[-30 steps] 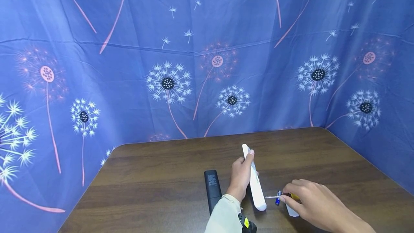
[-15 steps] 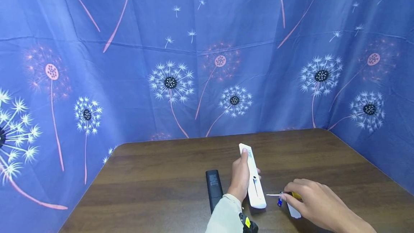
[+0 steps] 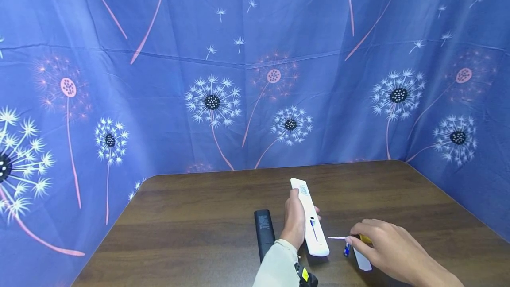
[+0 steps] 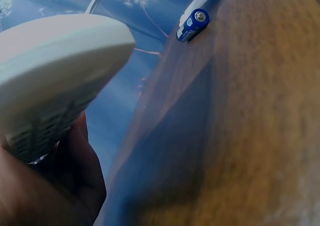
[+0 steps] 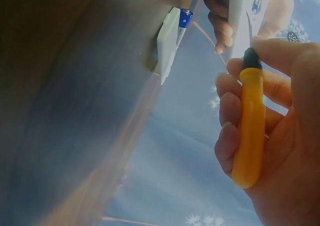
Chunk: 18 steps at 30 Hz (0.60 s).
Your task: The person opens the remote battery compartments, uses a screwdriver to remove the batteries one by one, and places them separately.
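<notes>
Head view: left hand (image 3: 293,219) gripping remote (image 3: 307,207), right hand (image 3: 384,240) screwdriver (image 5: 253,131), I'm working inside the worktop's right edge (image 3: 450,204), one battery (image 3: 346,249) out, another (image 3: 312,222) slotted.

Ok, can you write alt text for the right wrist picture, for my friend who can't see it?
The right hand grips a yellow screwdriver, its tip pointing toward a white remote held in the left hand. On the table, a blue battery lies beside a white piece.
</notes>
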### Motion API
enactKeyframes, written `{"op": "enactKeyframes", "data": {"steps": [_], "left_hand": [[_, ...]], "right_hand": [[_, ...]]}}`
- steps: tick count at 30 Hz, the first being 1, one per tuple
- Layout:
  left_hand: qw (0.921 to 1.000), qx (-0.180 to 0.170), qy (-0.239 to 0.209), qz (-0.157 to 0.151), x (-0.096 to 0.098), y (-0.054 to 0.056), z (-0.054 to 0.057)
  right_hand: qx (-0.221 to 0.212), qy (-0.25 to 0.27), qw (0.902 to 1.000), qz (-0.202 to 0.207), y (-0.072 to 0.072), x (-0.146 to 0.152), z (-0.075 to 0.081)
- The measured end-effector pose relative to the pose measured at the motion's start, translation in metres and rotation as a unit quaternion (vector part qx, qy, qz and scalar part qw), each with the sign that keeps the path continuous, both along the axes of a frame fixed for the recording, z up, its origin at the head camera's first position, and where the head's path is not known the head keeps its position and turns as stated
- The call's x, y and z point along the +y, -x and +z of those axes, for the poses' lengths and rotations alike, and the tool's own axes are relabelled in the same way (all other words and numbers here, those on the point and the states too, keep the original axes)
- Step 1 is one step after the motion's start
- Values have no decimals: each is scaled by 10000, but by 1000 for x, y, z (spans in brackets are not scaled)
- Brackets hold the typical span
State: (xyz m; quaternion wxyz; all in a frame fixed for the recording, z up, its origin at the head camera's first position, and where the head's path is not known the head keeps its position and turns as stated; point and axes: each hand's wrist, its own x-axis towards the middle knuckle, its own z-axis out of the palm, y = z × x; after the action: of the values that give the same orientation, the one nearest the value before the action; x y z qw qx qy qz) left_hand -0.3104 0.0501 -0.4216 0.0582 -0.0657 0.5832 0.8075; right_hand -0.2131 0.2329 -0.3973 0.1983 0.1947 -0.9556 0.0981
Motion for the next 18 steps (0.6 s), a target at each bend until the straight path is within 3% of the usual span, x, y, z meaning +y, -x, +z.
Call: {"op": "enactKeyframes", "data": {"steps": [10, 18], "left_hand": [[9982, 360, -348, -315, 0, 0, 0], [9976, 376, -390, -425, -8, 0, -3]], "right_hand": [[-451, 181, 9984, -290, 1, -3, 8], [-404, 390, 9984, -30, 5, -14, 11]]}}
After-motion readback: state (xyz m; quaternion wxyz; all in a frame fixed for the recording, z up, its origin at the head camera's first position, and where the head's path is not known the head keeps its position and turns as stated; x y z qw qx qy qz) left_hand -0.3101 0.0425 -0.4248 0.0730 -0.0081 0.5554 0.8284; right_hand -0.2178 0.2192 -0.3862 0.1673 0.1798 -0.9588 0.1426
